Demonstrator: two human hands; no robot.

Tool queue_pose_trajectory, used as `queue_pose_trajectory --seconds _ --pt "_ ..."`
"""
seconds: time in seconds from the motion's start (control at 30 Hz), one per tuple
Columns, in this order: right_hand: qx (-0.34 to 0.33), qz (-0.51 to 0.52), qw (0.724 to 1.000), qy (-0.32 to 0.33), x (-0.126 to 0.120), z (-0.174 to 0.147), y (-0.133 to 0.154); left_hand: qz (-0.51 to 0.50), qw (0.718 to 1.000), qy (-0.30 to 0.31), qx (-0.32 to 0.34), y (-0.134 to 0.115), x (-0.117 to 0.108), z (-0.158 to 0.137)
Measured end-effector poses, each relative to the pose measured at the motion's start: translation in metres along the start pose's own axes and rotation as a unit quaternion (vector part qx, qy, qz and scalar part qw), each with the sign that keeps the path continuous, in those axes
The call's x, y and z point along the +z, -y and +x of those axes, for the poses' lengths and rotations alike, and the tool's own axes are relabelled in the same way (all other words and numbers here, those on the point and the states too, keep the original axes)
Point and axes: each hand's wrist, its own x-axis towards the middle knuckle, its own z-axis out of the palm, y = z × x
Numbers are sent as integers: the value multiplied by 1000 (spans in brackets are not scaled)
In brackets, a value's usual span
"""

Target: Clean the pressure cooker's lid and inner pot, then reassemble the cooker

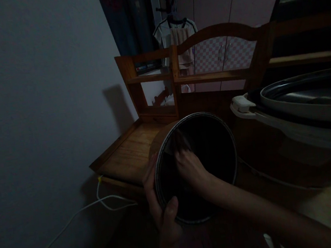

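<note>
Round pot (213, 154), black inside, silvery-rimmed; gripped at edge by left hand (164, 219); surrounding right hand's (192, 168) bent fingers, grip unclear.

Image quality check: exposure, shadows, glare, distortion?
Head view: dim overall; pot interior near black, so what the right hand holds, if anything, is unclear.
Head view: soft shadow on the pale wall beside the shelf.
Head view: mild sheen inside the pan at right.
Head view: shelf's left side slants, probably wide-angle distortion.
</note>
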Motion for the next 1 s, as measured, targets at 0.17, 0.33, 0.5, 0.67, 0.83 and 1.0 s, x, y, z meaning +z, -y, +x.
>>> queue_pose_trajectory --seconds 0.17,0.33,0.5,0.67,0.83,1.0 --pt "-44 -9 999 1 2 -3 -2 -25 998 -47 -15 -2 -1 2" --pt "-87 26 996 -17 3 -3 -6 -8 999 -43 -2 -5 3 5" --pt "-117 47 992 -8 6 0 -10 -10 999 -42 10 -6 4 5" --pt "-213 49 976 14 2 -2 -14 -17 999 -40 -12 0 -5 9" --pt "-260 44 963 49 2 -4 -19 -22 998 -55 -22 5 -11 15" --pt "-299 38 949 95 3 -8 -25 -34 997 -57 -32 5 -15 22"
